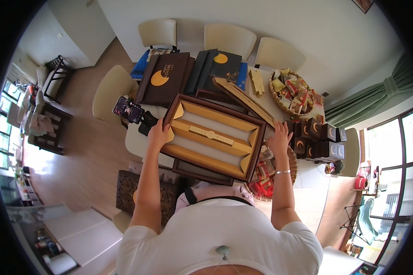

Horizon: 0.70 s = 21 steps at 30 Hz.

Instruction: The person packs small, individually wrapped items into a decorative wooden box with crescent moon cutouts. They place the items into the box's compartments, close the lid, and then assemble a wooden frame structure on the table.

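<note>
My left hand point(158, 134) grips the left end of a brown gift box tray point(170, 111) with a gold cardboard insert point(211, 134). The insert has long pale-bottomed channels, and its middle ridge bears a narrow gold strip point(210, 135). The tray is tilted over the table. My right hand point(281, 137) is off the tray's right side, fingers spread, beside the lower end of a slanting long brown-and-gold box piece point(246, 101); whether it touches that piece I cannot tell. Another brown tray point(203, 173) shows partly beneath the held one.
Brown point(165, 79) and dark blue mooncake bags point(220, 68) stand at the back. Round woven baskets point(272, 90) hold wrapped packets. Small dark boxes point(315, 129) are stacked at the right. A phone point(128, 110) on a holder stands at the left. Chairs point(110, 94) surround the table.
</note>
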Available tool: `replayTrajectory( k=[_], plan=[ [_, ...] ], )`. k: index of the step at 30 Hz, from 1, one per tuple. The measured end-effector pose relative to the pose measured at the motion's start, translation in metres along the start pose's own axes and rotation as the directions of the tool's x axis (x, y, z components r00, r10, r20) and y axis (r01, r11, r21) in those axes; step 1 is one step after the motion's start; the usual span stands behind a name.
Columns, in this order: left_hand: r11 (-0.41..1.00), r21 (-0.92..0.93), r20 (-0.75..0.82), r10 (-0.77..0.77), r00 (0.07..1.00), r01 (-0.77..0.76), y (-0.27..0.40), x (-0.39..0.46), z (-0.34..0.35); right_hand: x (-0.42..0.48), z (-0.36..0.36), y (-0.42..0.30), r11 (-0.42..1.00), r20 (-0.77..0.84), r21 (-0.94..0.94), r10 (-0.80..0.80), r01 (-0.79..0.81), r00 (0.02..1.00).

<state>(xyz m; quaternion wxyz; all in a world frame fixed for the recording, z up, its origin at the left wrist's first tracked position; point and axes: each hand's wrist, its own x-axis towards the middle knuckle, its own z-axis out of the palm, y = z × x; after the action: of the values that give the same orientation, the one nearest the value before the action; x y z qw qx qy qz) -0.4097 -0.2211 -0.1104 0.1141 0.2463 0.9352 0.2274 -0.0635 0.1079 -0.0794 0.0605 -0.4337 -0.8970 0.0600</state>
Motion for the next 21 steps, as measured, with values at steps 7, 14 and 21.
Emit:
replayTrajectory(
  k=[7, 14, 21],
  plan=[
    [0.999, -0.027, 0.003, 0.025, 1.000, -0.025, -0.003, -0.003, 0.001, 0.051, 0.021, 0.021, 0.990, 0.201, 0.004, -0.139, 0.141, 0.970],
    [0.991, -0.135, 0.034, -0.010, 0.999, 0.015, -0.003, -0.025, -0.006, 0.074, -0.018, 0.023, 0.973, -0.059, 0.032, -0.227, 0.229, 0.972],
    [0.980, -0.194, 0.051, -0.027, 0.998, 0.036, -0.010, -0.031, 0.001, 0.160, -0.087, -0.033, 0.900, -0.018, 0.252, -0.364, 0.356, 0.931]
  ],
)
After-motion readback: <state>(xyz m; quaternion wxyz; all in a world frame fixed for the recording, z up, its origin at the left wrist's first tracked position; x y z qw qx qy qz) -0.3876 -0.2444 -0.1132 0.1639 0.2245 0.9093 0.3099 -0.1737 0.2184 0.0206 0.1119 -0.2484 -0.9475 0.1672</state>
